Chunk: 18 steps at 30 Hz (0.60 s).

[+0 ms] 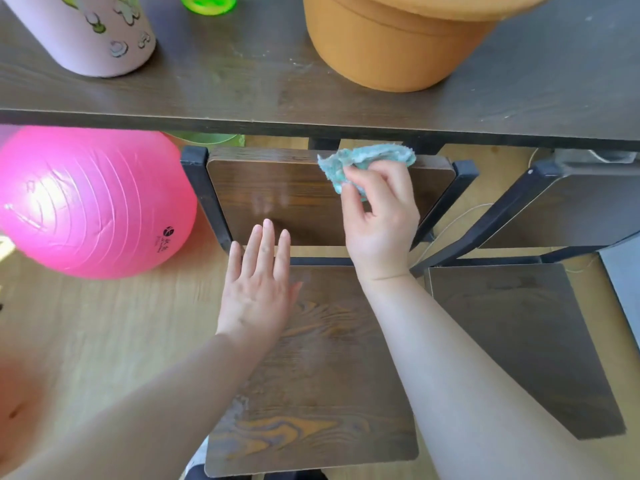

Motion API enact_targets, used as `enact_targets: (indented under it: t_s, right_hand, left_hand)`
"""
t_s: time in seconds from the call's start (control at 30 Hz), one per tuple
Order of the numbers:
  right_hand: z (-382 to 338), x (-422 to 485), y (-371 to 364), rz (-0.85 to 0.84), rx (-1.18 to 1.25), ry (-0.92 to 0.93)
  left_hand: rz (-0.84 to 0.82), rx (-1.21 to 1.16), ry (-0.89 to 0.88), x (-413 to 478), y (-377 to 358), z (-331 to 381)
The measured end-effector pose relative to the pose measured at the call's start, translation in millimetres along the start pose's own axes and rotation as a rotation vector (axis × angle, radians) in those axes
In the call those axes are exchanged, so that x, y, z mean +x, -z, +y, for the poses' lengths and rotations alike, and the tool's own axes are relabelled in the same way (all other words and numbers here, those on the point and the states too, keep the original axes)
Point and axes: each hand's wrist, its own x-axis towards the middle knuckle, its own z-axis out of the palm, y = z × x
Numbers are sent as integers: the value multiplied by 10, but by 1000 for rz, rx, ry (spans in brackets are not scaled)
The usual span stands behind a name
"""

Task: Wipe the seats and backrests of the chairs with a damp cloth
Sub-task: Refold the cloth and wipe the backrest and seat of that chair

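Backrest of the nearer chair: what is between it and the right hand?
Only the crumpled teal cloth, pinched by the right hand at the upper right corner of the backrest, in the head view.

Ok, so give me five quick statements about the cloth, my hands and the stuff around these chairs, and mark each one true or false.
1. The right hand holds the teal cloth at the top of the backrest. True.
2. The left hand grips a second cloth. False: its fingers are straight and it holds nothing.
3. A pink ball sits left of the backrest. True.
4. The orange pot stands under the table. False: it stands on top of the table.
5. Only one chair is in view. False: a second chair stands to the right of the near chair.
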Motion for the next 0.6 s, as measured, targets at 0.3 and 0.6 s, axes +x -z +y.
enact_targets:
  t_s: [0.3,0.6]
  right_hand:
    - [414,-894,-218,-405,-133,-134]
    - [532,-1116,-200,-563,-153,-179]
  left_hand:
    - [-47,-5,21,-50,-133,34]
    - [-81,-21,13,-121,-127,109]
